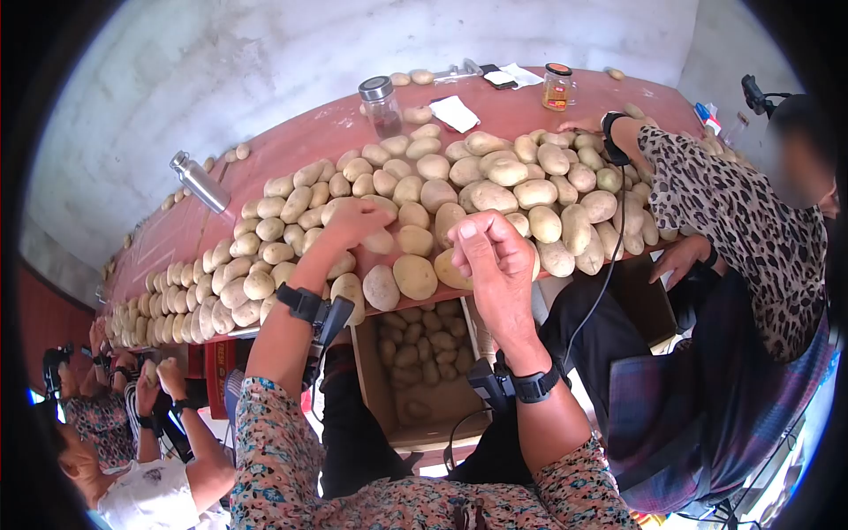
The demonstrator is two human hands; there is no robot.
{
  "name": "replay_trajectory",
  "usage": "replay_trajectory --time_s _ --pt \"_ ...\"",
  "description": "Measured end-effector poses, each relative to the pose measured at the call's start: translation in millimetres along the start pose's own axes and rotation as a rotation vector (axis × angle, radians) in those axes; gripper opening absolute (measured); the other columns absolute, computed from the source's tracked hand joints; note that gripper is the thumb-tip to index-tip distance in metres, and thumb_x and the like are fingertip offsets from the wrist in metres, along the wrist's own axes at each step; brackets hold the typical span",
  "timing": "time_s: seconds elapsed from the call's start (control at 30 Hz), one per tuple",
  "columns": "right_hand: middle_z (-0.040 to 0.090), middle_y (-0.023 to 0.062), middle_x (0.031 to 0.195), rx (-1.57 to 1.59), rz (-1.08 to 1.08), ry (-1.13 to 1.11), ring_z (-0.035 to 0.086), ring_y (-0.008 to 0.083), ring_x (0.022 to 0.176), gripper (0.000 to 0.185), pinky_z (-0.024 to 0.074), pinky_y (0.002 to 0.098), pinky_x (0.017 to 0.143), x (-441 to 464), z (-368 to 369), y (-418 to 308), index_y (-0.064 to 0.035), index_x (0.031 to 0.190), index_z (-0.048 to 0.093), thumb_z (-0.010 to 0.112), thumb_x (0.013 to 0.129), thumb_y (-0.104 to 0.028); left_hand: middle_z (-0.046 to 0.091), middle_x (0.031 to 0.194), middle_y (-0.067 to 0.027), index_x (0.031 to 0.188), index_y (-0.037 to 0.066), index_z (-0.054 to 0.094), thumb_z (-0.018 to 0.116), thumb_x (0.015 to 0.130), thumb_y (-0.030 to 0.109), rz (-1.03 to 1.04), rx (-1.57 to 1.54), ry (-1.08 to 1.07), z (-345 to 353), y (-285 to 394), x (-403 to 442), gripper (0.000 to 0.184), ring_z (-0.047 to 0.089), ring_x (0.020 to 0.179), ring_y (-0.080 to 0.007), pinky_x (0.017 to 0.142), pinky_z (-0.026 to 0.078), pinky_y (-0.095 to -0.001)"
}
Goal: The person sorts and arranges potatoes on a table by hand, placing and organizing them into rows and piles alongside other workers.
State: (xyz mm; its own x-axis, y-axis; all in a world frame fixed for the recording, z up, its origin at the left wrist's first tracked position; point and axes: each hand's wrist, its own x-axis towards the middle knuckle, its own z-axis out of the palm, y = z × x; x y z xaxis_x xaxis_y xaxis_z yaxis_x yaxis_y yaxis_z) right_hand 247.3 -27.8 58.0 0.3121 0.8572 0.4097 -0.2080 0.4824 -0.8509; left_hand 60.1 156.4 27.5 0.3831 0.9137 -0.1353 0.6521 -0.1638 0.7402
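Note:
Many pale yellow potatoes (517, 196) lie packed in rows on a red table (291, 137). Over the front middle of the pile, my left hand (358, 221) has its fingers bent round a slightly blurred potato (378, 242). To its right, my right hand (495, 252) is raised just above the table's front edge, thumb pressed against curled fingers; whatever is between them is hidden. Below the edge, between my knees, an open cardboard box (375, 402) holds several potatoes.
A glass jar (382, 113), a steel bottle (200, 182), a paper (455, 114) and a jar with a red label (556, 88) stand or lie behind the pile. A person in leopard print (715, 194) reaches in at right; others sit at lower left. A cable hangs at right.

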Motion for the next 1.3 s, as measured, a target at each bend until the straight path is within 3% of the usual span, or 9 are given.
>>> replay_trajectory --time_s 0.03,0.23,0.37,0.47,0.53,0.63,0.77,1.03,1.3 --pt "0.056 -0.003 0.074 0.007 -0.004 0.003 0.049 0.0023 0.065 0.015 0.0401 0.0191 0.058 0.0 -0.2 -0.5 -0.0029 0.087 0.058 0.056 0.098 -0.012 0.065 0.075 0.0013 0.101 0.006 0.072 0.07 0.084 0.026 -0.179 -0.208 0.078 -4.3 -0.7 -2.8 0.026 0.057 0.066 -0.0105 0.058 0.046 -0.0247" --pt "0.055 -0.0035 0.074 0.013 0.002 -0.028 0.049 0.0019 0.066 0.014 0.0406 0.0192 0.058 -0.1 -0.3 3.5 -0.0029 0.088 0.059 0.055 0.098 -0.012 0.06 0.088 -0.002 0.114 0.0 0.062 0.069 0.086 0.021 -0.065 -0.295 0.258 -24.8 -20.4 -20.2 0.036 0.058 0.075 -0.0101 0.058 0.048 -0.023" --pt "0.055 -0.0037 0.073 0.006 0.02 -0.037 0.049 0.0015 0.066 0.014 0.0405 0.0191 0.058 0.3 2.3 3.8 -0.0029 0.088 0.059 0.055 0.098 -0.012 0.059 0.101 -0.0062 0.122 -0.002 0.057 0.068 0.085 0.012 -0.112 -0.262 0.181 -30.0 -28.8 -22.5 0.041 0.059 0.083 -0.012 0.061 0.05 -0.0245" --pt "0.055 -0.0037 0.072 -0.004 0.026 -0.048 0.049 0.0013 0.066 0.014 0.0404 0.019 0.058 1.1 2.9 4.6 -0.0028 0.087 0.06 0.055 0.098 -0.012 0.061 0.099 -0.0047 0.118 0.003 0.058 0.071 0.079 0.004 -0.034 -0.269 0.144 -18.0 -50.3 -11.6 0.042 0.059 0.09 -0.0153 0.073 0.052 -0.0291" --pt "0.055 -0.0035 0.07 -0.004 0.036 -0.046 0.049 0.0013 0.065 0.015 0.0403 0.019 0.058 0.1 3.6 5.2 -0.0028 0.087 0.06 0.055 0.097 -0.012 0.061 0.104 -0.0076 0.115 0.005 0.057 0.07 0.074 -0.002 0.347 0.048 0.156 -8.4 -51.6 -13.2 0.044 0.059 0.097 -0.0215 0.083 0.051 -0.034" --pt "0.055 -0.0034 0.069 -0.045 0.028 -0.04 0.049 0.0012 0.064 0.015 0.0398 0.019 0.057 0.7 3.8 5.5 -0.0026 0.086 0.06 0.055 0.097 -0.011 0.058 0.109 -0.009 0.112 0.008 0.055 0.071 0.071 -0.004 0.406 0.282 0.223 -2.5 -38.9 -21.3 0.045 0.058 0.102 -0.0277 0.088 0.048 -0.0367" --pt "0.055 -0.0032 0.069 -0.055 0.043 -0.056 0.048 0.0012 0.064 0.015 0.0393 0.0192 0.057 -0.7 1.1 5.7 -0.0027 0.086 0.059 0.055 0.097 -0.011 0.059 0.106 -0.0159 0.105 0.007 0.054 0.073 0.069 0.0 0.538 0.51 0.441 -2.8 -39.0 -23.4 0.041 0.058 0.1 -0.036 0.085 0.047 -0.0417" --pt "0.054 -0.0035 0.066 -0.12 -0.009 -0.054 0.046 0.0022 0.061 0.015 0.0395 0.0212 0.056 -0.2 3.9 10.2 -0.0021 0.085 0.06 0.058 0.096 -0.012 0.065 0.092 -0.0117 0.114 0.013 0.047 0.071 0.08 0.023 0.2 0.757 0.349 0.3 -37.7 -24.1 0.043 0.061 0.095 -0.0364 0.081 0.043 -0.0524" --pt "0.054 -0.0035 0.07 -0.195 -0.022 -0.089 0.046 0.001 0.063 0.014 0.0357 0.0184 0.055 0.0 1.0 12.4 -0.0031 0.088 0.06 0.054 0.098 -0.012 0.065 0.092 -0.0121 0.114 0.013 0.053 0.07 0.077 0.017 0.28 0.568 0.389 -3.4 -48.5 -20.8 0.041 0.061 0.092 -0.0349 0.081 0.045 -0.0445"
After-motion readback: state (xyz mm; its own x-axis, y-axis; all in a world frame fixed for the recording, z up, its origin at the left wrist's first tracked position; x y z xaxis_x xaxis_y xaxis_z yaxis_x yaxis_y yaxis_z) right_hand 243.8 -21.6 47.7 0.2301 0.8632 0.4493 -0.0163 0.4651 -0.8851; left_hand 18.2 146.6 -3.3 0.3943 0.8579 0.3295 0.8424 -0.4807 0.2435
